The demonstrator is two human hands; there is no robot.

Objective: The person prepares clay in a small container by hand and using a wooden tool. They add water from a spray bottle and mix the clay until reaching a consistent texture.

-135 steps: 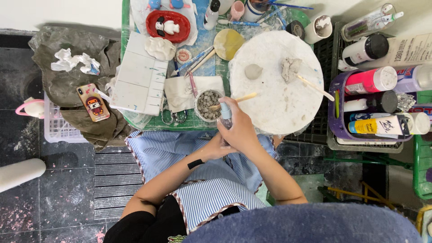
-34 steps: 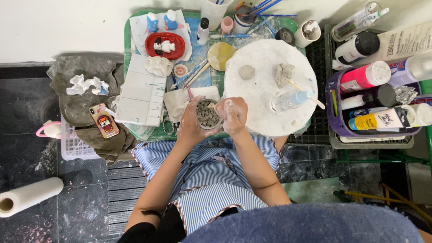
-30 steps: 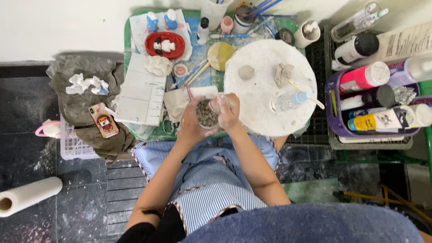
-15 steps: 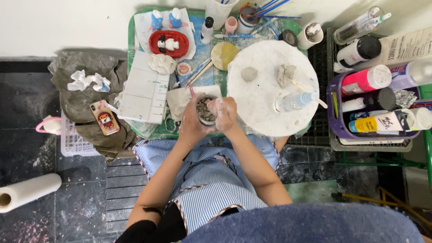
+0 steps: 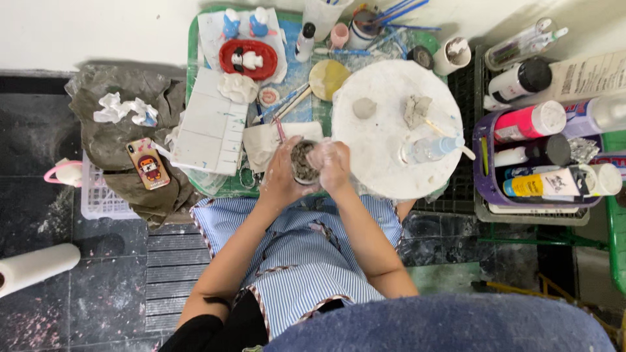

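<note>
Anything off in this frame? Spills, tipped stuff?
A clear spray bottle lies on its side on the round white board. Pale powder speckles the dark floor. Both hands are clay-smeared around a small cup. Nothing looks broken.

2 hands: left hand (image 5: 282, 177), right hand (image 5: 334, 168). 1 grey clay cup (image 5: 303, 161) between them. 1 round white board (image 5: 396, 127). 2 clay lumps on it: round lump (image 5: 364, 107), rough lump (image 5: 416, 109). 1 clear spray bottle (image 5: 430, 148). 1 phone (image 5: 149, 163). 1 red tray (image 5: 248, 58). 2 blue-white figurines (image 5: 231, 21). 1 paper roll (image 5: 38, 267). 1 pink-capped bottle (image 5: 529, 121).
</note>
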